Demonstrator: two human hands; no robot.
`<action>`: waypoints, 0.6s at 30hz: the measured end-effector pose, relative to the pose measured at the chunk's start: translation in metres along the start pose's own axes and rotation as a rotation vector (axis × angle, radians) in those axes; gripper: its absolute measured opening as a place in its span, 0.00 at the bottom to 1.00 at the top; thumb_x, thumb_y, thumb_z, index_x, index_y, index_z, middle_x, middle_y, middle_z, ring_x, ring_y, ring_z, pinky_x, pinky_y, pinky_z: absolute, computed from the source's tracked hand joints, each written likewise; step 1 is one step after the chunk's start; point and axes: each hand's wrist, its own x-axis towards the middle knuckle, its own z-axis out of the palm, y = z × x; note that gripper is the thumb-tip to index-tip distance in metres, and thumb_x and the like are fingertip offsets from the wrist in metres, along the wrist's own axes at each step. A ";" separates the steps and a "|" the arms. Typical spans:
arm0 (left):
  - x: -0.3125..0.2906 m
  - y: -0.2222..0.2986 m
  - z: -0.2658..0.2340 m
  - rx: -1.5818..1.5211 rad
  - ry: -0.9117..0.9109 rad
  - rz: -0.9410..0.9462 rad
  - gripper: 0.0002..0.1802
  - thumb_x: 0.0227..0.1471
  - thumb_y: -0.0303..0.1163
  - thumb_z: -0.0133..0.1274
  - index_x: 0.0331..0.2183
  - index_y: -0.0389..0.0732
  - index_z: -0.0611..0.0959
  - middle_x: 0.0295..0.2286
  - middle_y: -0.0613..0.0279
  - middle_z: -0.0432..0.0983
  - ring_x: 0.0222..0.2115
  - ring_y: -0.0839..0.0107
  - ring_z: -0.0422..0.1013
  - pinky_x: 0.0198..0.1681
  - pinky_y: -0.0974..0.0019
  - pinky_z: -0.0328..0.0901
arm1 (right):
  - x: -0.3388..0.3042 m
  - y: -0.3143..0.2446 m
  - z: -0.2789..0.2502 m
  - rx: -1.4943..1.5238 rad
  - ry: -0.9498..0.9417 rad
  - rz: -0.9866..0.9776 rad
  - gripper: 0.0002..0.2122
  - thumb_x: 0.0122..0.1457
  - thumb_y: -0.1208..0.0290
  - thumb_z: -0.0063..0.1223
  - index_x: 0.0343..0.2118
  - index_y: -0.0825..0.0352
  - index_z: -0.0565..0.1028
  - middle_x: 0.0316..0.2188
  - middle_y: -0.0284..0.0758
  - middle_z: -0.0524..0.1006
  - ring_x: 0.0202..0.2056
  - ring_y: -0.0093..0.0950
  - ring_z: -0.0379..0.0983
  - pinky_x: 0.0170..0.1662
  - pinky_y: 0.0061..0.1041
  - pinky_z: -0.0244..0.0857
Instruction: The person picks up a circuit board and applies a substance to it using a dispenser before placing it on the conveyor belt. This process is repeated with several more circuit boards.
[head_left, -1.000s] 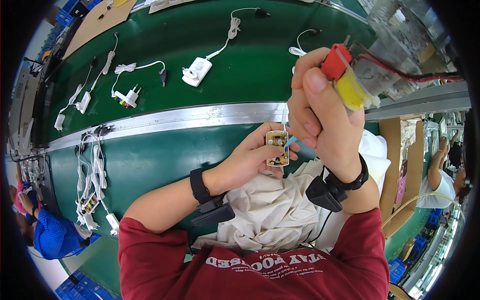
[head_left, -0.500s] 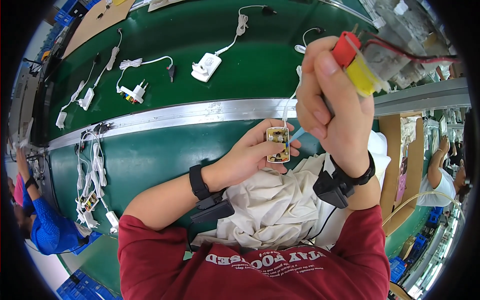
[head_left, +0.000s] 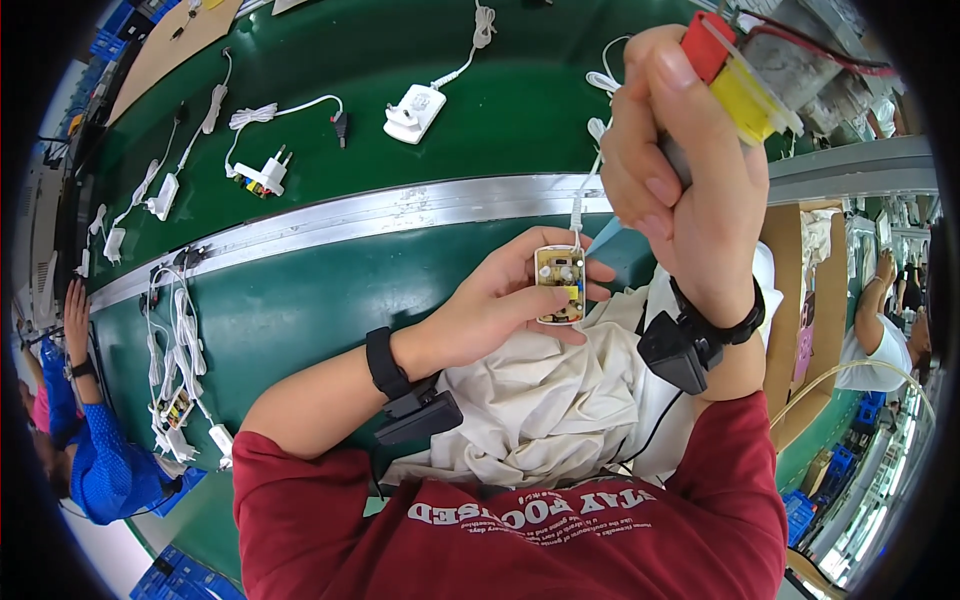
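My left hand holds a white power adapter half-shell, its circuit board facing up and my thumb lying across it. Small components and a yellow part show on the board. A white cord runs up from the shell's top. Raised at the upper right, my right hand is closed around a hand tool with red and yellow blocks, a grey body and red and black wires. A pale blue tapered tip shows below that hand, just above and right of the board; its join to the tool is hidden.
Beyond the metal rail lie a white adapter and an opened adapter with plug pins. Corded adapters bundle at left, near a co-worker in blue. A cardboard box stands right; white cloth covers my lap.
My right hand has moved up and slightly right with the tool, drawing the blue tip off the board. The adapter stays in my left hand. At left, the co-worker's hand has shifted right.
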 end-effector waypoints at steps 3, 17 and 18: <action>0.001 0.000 0.000 0.002 -0.023 0.010 0.27 0.56 0.23 0.43 0.57 0.42 0.59 0.52 0.51 0.64 0.53 0.61 0.65 0.45 0.57 0.72 | 0.001 -0.003 0.004 -0.051 0.122 0.077 0.11 0.65 0.62 0.39 0.35 0.65 0.66 0.09 0.24 0.57 0.09 0.13 0.48 0.13 0.16 0.43; 0.004 -0.002 -0.002 0.008 -0.048 0.015 0.28 0.55 0.22 0.42 0.57 0.41 0.59 0.53 0.51 0.64 0.53 0.61 0.65 0.45 0.58 0.72 | 0.002 0.001 0.000 -0.014 0.080 0.087 0.10 0.65 0.62 0.39 0.31 0.63 0.65 0.08 0.23 0.56 0.08 0.13 0.48 0.13 0.15 0.42; 0.005 -0.002 -0.002 0.008 -0.044 0.014 0.28 0.55 0.21 0.41 0.57 0.41 0.59 0.53 0.51 0.64 0.53 0.61 0.65 0.45 0.58 0.72 | 0.001 -0.001 0.000 -0.037 0.083 0.081 0.10 0.65 0.62 0.40 0.31 0.63 0.65 0.09 0.23 0.56 0.08 0.13 0.48 0.13 0.15 0.42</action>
